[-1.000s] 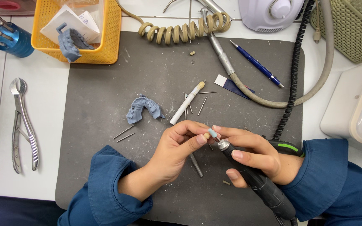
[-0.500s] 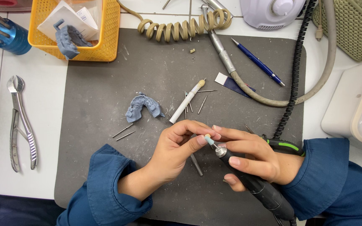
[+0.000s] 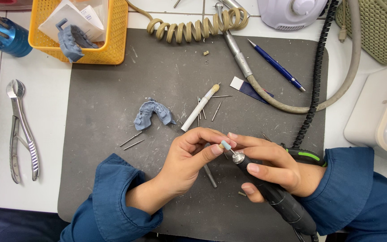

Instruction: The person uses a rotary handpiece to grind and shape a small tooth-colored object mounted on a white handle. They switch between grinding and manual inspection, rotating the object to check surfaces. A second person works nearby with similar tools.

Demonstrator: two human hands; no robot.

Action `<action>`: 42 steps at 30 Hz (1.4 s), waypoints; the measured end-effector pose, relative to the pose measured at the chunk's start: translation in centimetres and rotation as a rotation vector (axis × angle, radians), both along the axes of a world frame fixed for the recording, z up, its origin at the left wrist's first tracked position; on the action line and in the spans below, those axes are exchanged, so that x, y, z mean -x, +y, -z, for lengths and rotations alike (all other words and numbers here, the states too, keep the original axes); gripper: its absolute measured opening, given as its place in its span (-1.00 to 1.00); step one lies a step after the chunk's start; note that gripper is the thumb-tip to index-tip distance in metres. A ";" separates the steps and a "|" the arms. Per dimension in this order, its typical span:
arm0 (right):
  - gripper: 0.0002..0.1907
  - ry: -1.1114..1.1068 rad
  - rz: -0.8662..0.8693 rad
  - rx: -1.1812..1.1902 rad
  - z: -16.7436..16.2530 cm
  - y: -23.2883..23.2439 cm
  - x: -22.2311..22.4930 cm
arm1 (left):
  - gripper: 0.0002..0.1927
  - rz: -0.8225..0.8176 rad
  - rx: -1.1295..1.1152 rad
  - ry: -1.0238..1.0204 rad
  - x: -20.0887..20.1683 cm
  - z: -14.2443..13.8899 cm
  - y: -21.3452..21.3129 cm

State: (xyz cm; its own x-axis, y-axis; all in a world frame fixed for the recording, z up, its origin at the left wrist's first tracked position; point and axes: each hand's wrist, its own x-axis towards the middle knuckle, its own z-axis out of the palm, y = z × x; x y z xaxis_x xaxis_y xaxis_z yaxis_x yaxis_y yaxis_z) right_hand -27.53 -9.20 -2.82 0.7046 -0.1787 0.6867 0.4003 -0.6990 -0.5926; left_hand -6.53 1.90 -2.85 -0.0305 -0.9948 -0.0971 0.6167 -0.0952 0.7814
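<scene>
My right hand (image 3: 276,166) grips a black rotary handpiece (image 3: 274,192) that runs down to the lower right. At its metal nose sits a small pale blue-and-tan polishing tip (image 3: 225,145). The thumb and fingers of my left hand (image 3: 193,159) pinch that tip. Both hands meet over the lower middle of the grey work mat (image 3: 113,112). A blue-grey dental model (image 3: 153,114) lies on the mat up and to the left of my left hand, untouched.
A white pencil-like tool (image 3: 200,107) and several loose burs lie by the model. Steel pliers (image 3: 21,130) rest left of the mat. A yellow basket (image 3: 113,49) holds another model. Coiled hoses, a blue pen (image 3: 276,65) and a black cord (image 3: 312,89) lie behind.
The handpiece tip has shifted slightly left, and my left fingers have closed further on the polishing tip. The rest has not moved.
</scene>
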 end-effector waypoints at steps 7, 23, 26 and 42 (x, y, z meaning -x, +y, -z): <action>-0.44 -0.012 -0.005 0.001 0.0 0.0 -0.3 | -0.86 -0.005 -0.010 -0.010 0.0 0.2 0.1; -0.45 0.021 -0.001 0.003 -0.3 -0.1 0.1 | -0.89 -0.016 0.059 -0.106 -0.2 0.2 0.0; -0.45 0.023 -0.004 0.007 -0.3 -0.2 0.1 | -0.89 -0.021 0.066 -0.138 -0.3 0.1 0.0; -0.44 -0.012 0.023 -0.005 0.5 -0.1 0.1 | -0.81 0.008 -0.033 -0.023 -0.2 0.2 0.1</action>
